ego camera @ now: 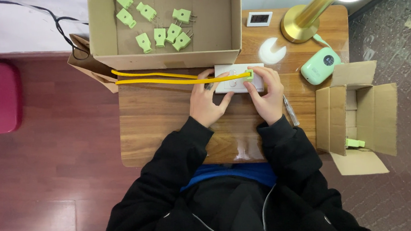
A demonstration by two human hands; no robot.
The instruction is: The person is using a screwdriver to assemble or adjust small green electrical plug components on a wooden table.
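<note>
On the wooden table (162,134) lies a white socket block (234,73). My left hand (206,100) rests against its left end, fingers on the block. My right hand (265,93) holds its right side, fingertips by a small green plug (249,74) pushed into the block. Two yellow cables (157,78) run from that plug leftward across the table and over its edge.
An open cardboard box (109,30) at the back holds several green plugs (159,35). Right of the table stands another open carton (359,117) with one green plug (354,142). A brass lamp (306,17), small white display (259,18), mint device (320,66), screwdriver (290,109).
</note>
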